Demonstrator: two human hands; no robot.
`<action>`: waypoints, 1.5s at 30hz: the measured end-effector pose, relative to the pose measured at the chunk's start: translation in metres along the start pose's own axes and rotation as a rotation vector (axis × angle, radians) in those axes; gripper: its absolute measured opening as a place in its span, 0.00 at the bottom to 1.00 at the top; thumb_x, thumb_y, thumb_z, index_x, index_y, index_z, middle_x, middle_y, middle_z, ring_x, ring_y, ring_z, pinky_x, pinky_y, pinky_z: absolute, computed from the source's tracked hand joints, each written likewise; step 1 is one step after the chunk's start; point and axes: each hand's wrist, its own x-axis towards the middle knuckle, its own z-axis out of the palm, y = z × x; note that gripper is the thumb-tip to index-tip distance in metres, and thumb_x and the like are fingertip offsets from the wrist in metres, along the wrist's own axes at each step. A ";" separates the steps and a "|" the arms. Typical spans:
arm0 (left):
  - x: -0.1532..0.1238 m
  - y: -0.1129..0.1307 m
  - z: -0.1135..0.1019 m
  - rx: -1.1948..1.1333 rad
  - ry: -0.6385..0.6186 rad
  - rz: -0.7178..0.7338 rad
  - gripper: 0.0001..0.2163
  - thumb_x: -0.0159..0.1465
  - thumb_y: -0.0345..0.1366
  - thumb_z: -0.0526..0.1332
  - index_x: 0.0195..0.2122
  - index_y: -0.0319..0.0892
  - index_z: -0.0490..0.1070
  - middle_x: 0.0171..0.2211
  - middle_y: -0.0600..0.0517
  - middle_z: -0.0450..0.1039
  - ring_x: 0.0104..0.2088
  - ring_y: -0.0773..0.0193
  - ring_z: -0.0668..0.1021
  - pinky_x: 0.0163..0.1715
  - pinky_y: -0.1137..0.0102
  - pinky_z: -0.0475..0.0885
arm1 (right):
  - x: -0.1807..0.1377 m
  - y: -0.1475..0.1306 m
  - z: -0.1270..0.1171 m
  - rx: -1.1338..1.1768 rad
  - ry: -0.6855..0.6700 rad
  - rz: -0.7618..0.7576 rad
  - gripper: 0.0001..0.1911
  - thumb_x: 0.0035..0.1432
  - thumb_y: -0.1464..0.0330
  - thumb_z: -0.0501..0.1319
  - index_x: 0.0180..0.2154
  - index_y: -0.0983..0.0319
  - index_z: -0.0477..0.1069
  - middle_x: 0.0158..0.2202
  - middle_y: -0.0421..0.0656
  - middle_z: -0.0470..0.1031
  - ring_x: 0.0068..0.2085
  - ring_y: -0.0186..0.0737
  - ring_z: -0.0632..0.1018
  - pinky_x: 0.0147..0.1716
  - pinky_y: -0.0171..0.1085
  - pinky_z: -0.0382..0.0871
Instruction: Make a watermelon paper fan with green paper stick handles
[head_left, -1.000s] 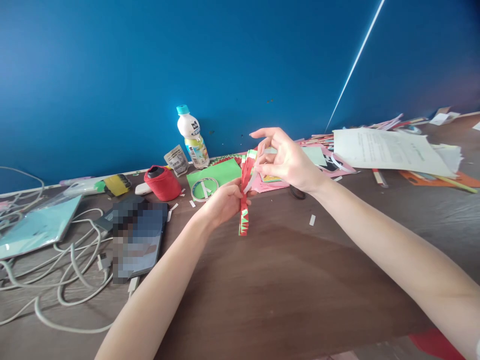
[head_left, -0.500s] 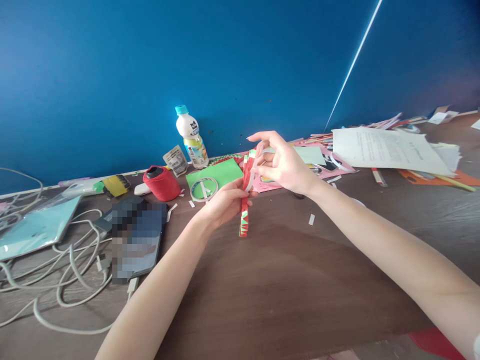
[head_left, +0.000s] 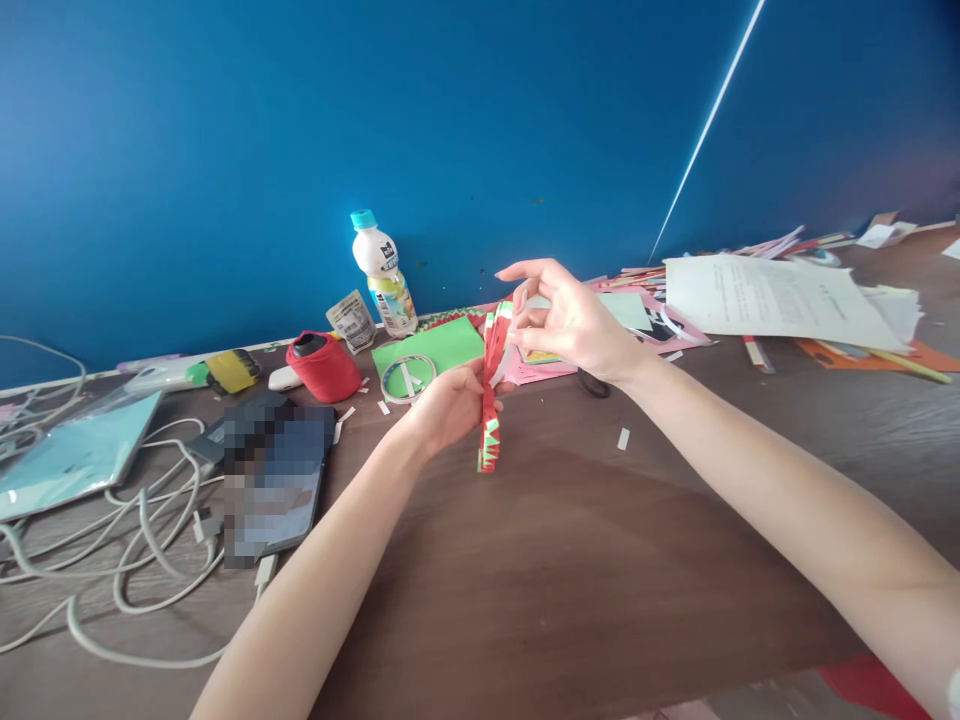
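Holding, left hand (head_left: pixel 450 412): one pleated strip (head_left: pixel 490 402), red, green and white paper, pinched near its middle; it lies at the fingertips, right of the palm. Long axis: steep, near end hanging below the left hand, far end fanned and leaning slightly right.

Right hand (head_left: pixel 566 322): just right of the pleated strip's far end, index finger raised, thumb and other fingers closed narrowly on a white slip (head_left: pixel 501 370), which slants down beside the pleated strip to the left hand. Left hand: nearer to the strip's middle.

Table (head_left: pixel 540 590), dark brown: beneath the pleated strip. Paper scrap (head_left: pixel 623 439): right of it, well apart. Patterned ring (head_left: pixel 384 381): left of it, overlapping a green sheet (head_left: pixel 450 340). Red spool (head_left: pixel 334 373): farther left. Bottle (head_left: pixel 384 272), upright: beyond the pleated strip, leftward. Blue wall (head_left: pixel 480 120): behind everything.
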 end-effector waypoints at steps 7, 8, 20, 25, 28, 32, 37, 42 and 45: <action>-0.002 0.000 0.007 0.006 0.008 -0.009 0.14 0.41 0.21 0.50 0.29 0.36 0.66 0.26 0.52 0.65 0.29 0.68 0.71 0.24 0.75 0.65 | -0.001 0.005 0.001 -0.027 0.012 0.008 0.22 0.47 0.74 0.62 0.45 0.56 0.60 0.36 0.38 0.61 0.31 0.32 0.70 0.33 0.38 0.72; -0.002 0.000 0.007 0.005 0.007 -0.009 0.14 0.42 0.21 0.50 0.29 0.36 0.66 0.26 0.52 0.65 0.29 0.68 0.72 0.24 0.75 0.65 | -0.001 0.005 0.001 -0.032 0.013 0.006 0.23 0.47 0.74 0.62 0.46 0.56 0.60 0.36 0.38 0.61 0.31 0.32 0.71 0.33 0.39 0.72; -0.002 0.001 0.008 -0.037 0.028 -0.019 0.14 0.43 0.23 0.50 0.31 0.36 0.68 0.25 0.50 0.66 0.28 0.66 0.71 0.23 0.74 0.65 | 0.000 0.001 -0.002 0.013 -0.021 0.013 0.23 0.48 0.75 0.60 0.47 0.57 0.60 0.35 0.38 0.60 0.31 0.31 0.70 0.30 0.36 0.70; -0.001 0.002 0.007 -0.076 0.029 -0.009 0.13 0.43 0.24 0.50 0.29 0.36 0.68 0.24 0.49 0.66 0.27 0.65 0.71 0.22 0.73 0.65 | 0.000 0.000 -0.001 0.010 -0.043 0.018 0.22 0.48 0.74 0.61 0.46 0.58 0.60 0.33 0.38 0.62 0.31 0.32 0.71 0.30 0.35 0.71; -0.002 0.001 0.009 -0.075 0.014 -0.020 0.12 0.43 0.24 0.50 0.29 0.36 0.68 0.25 0.49 0.67 0.28 0.65 0.71 0.22 0.74 0.65 | 0.000 0.002 0.000 -0.007 -0.020 0.013 0.22 0.47 0.76 0.61 0.45 0.58 0.61 0.33 0.38 0.61 0.31 0.32 0.71 0.31 0.36 0.72; -0.003 0.000 0.011 -0.070 -0.001 -0.020 0.12 0.44 0.24 0.51 0.29 0.36 0.68 0.25 0.50 0.67 0.28 0.66 0.72 0.23 0.74 0.65 | 0.000 0.006 0.000 -0.036 -0.008 0.002 0.22 0.47 0.75 0.60 0.45 0.57 0.61 0.34 0.38 0.60 0.31 0.31 0.71 0.33 0.37 0.72; -0.003 -0.001 0.012 -0.052 -0.016 -0.023 0.09 0.47 0.23 0.52 0.30 0.36 0.67 0.26 0.51 0.66 0.29 0.67 0.72 0.24 0.75 0.65 | -0.001 0.010 -0.001 -0.076 -0.008 -0.023 0.22 0.49 0.73 0.60 0.46 0.55 0.59 0.36 0.38 0.60 0.31 0.32 0.71 0.32 0.38 0.73; -0.003 -0.001 0.012 -0.014 -0.023 0.004 0.11 0.47 0.20 0.53 0.31 0.35 0.68 0.27 0.52 0.66 0.29 0.69 0.72 0.24 0.76 0.63 | -0.001 0.010 0.001 -0.087 0.004 -0.033 0.22 0.49 0.73 0.61 0.46 0.54 0.60 0.36 0.39 0.59 0.31 0.32 0.70 0.31 0.38 0.73; -0.004 -0.001 0.013 0.008 -0.010 0.017 0.09 0.48 0.20 0.55 0.30 0.35 0.67 0.27 0.52 0.65 0.29 0.69 0.72 0.24 0.76 0.63 | -0.002 0.009 0.002 -0.109 0.034 -0.032 0.20 0.50 0.73 0.61 0.45 0.54 0.61 0.36 0.39 0.59 0.32 0.33 0.70 0.31 0.38 0.73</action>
